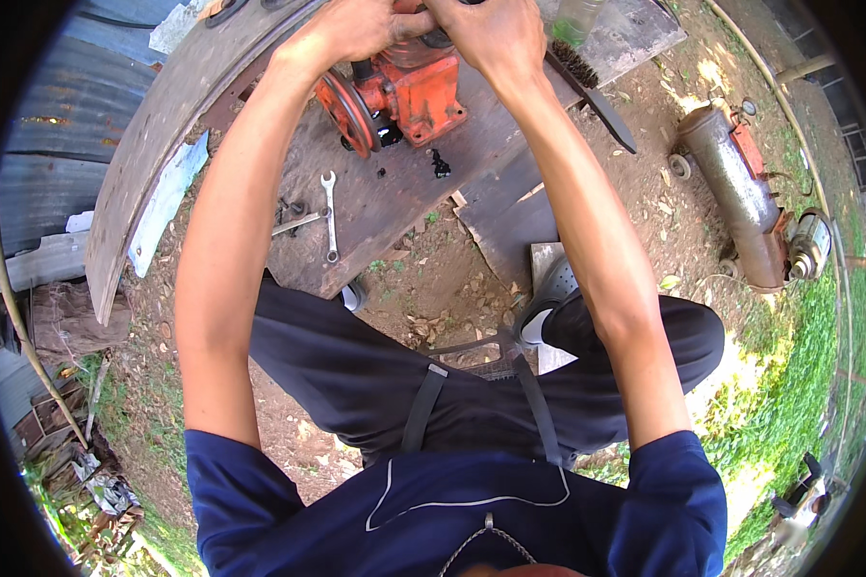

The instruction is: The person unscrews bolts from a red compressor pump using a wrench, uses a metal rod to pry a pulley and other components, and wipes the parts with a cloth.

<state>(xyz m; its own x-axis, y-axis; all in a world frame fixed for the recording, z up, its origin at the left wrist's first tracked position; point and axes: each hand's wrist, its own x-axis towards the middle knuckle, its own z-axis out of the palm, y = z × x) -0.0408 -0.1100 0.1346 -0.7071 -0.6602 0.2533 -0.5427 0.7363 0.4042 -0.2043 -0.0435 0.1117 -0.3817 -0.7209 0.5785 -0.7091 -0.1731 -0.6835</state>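
An orange-red machine (421, 101), which looks like a compressor pump, stands on the wooden bench at the top of the head view. It has a grooved pulley wheel (346, 113) on its left side. My left hand (364, 27) and my right hand (496, 37) meet over its top, fingers curled in. Dark parts show under the fingers, but the picture's upper edge cuts off what each hand grips. Black oily stains (441, 163) mark the wood in front of the machine. A combination wrench (331, 216) lies nearer to me, beside a second metal tool (296, 225).
Right of my right hand are a bristly brush (573, 63), a dark flat blade (610, 120) and a clear bottle (575, 21). A rusty cylindrical tank (731, 163) lies on the dirt at right. A curved plank (154, 163) and corrugated sheets (72, 115) border the left.
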